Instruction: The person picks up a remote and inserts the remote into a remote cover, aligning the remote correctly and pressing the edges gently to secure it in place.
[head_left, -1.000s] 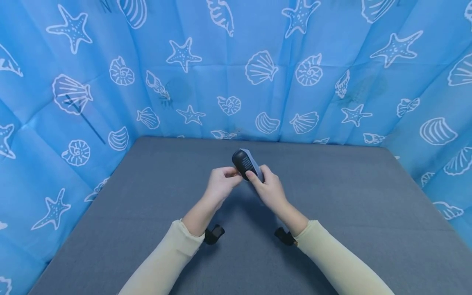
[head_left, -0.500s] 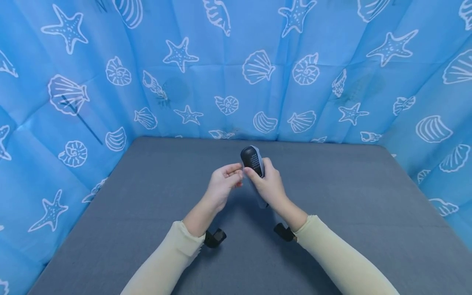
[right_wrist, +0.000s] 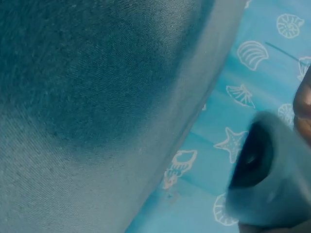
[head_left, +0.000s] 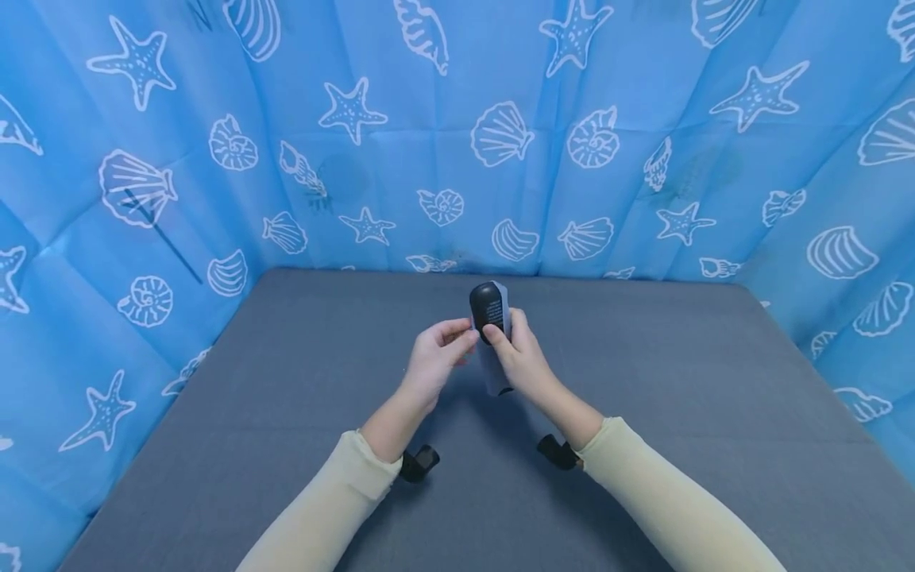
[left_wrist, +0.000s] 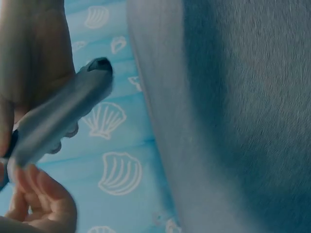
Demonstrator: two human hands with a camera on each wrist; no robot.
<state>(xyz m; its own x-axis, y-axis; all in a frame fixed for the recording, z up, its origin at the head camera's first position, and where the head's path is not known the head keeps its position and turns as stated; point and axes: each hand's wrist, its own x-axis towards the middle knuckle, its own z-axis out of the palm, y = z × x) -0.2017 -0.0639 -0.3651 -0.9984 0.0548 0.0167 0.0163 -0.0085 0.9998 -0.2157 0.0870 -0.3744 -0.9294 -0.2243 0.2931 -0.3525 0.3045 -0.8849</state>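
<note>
My right hand [head_left: 527,357] grips a grey, elongated handheld device [head_left: 493,373]; its exact kind cannot be told. A black panel [head_left: 486,298] with small printed text covers its upper end and faces me, and the right thumb lies on that panel. My left hand [head_left: 436,356] has its curled fingers and thumb at the device's left edge, seeming to pinch it there. In the left wrist view the left fingers [left_wrist: 46,187] touch one end of the grey body [left_wrist: 63,109]; the other end is dark. The right wrist view shows a dark hollow or recess [right_wrist: 252,155] in that end, blurred.
A grey cloth-covered table [head_left: 286,381] lies under both hands. Behind it and at its sides hangs a blue curtain [head_left: 400,167] with white shells and starfish. Black wrist-worn mounts [head_left: 419,462] stick out by both cuffs.
The device has turned more upright and shifted slightly right, and its lower grey end now shows below the hands. My left fingers parted slightly, then closed in at its edge again.
</note>
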